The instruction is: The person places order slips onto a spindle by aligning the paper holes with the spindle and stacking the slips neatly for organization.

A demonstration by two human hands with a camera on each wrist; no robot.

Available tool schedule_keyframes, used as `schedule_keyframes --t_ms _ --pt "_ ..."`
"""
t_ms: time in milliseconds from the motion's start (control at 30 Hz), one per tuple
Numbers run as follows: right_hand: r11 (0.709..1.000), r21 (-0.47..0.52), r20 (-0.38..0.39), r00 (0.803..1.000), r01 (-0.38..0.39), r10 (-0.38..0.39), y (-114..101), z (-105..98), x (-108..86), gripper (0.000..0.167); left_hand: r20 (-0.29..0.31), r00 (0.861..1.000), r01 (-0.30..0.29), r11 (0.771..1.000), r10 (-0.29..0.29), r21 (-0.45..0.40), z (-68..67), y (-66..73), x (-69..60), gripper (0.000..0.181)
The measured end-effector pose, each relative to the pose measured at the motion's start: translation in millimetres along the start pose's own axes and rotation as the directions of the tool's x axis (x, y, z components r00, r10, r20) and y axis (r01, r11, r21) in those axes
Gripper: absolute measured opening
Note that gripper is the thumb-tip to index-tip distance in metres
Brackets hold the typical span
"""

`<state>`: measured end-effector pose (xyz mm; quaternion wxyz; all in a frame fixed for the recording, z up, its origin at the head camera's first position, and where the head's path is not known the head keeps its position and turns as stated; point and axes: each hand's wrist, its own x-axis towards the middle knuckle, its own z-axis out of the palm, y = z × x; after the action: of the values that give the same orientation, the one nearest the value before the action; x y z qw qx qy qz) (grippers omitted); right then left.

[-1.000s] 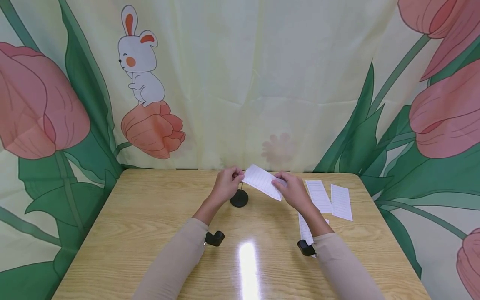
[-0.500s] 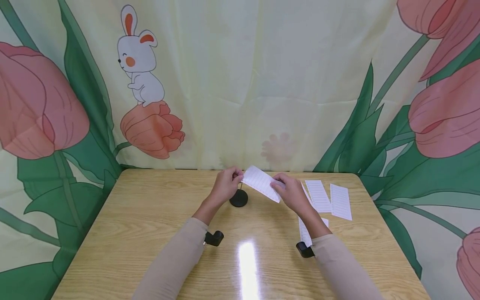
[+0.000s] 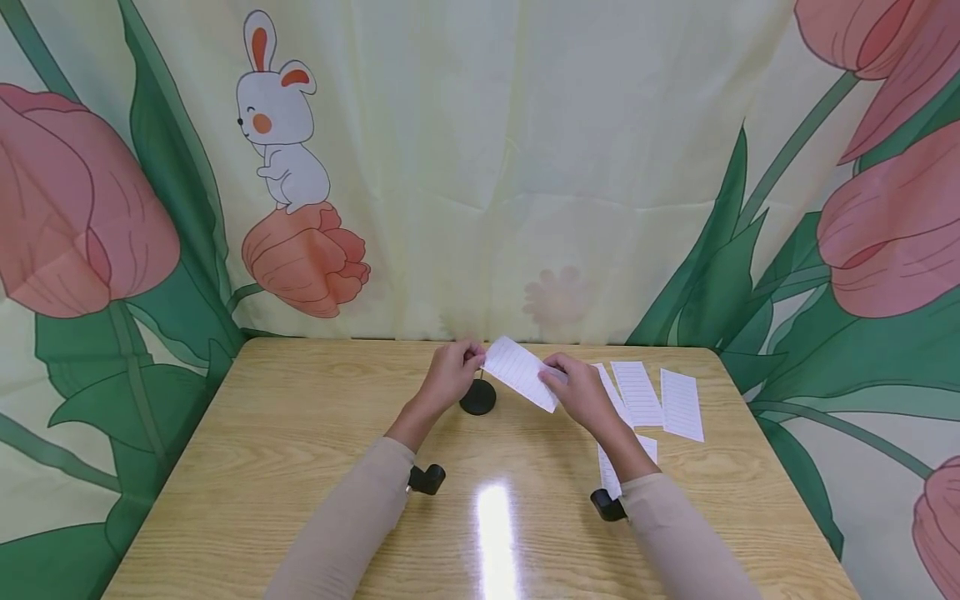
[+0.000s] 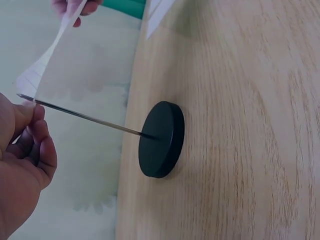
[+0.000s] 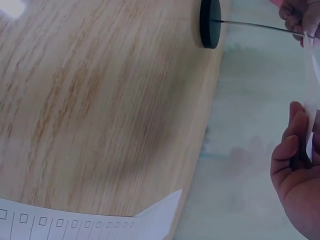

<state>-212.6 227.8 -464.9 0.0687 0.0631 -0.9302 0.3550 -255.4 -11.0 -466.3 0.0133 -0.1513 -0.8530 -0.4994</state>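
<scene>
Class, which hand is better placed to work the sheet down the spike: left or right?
Probably the left hand: it pinches the sheet right at the spike. The right hand grips the sheet's other end, away from the spike.

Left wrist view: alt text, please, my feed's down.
The left hand pinches a paper slip near the tip of a thin metal spike, which stands out from a round black base on a wooden table. At the top, the right hand holds the slip's other end.

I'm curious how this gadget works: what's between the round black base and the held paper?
A thin metal spike: the left wrist view shows it running from the black base up to the held paper.
</scene>
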Motion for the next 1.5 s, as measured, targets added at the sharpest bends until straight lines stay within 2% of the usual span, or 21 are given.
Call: schedule_keyframes --t_ms 267,633,1133,1300,1500 --pt "1.0 -0.003 0.031 0.999 -0.02 0.02 6 8 -4.8 0.019 0.041 0.999 0.021 1.0 -0.022 0.021 2.3 -7.2 1.8 0.01" --pt "0.999 -0.003 0.065 0.997 -0.033 0.033 13 24 -12.9 0.018 0.077 0.997 -0.027 0.995 0.02 0.096 5.4 -21.6 4.0 0.011" --pt "0.997 -0.042 0.109 0.992 -0.064 0.068 18 41 -17.8 0.015 0.12 0.992 0.021 0.993 -0.035 0.119 14.2 -41.6 2.9 0.012" --pt "0.997 -0.055 0.108 0.993 -0.052 0.057 20 45 -19.1 0.013 0.143 0.988 0.047 0.991 -0.065 0.124 16.4 -47.1 3.6 0.012" --pt "0.991 -0.117 0.131 0.989 -0.06 0.075 21 49 -20.7 0.011 0.132 0.989 0.042 0.987 -0.063 0.156 20.8 -55.6 2.4 0.013"
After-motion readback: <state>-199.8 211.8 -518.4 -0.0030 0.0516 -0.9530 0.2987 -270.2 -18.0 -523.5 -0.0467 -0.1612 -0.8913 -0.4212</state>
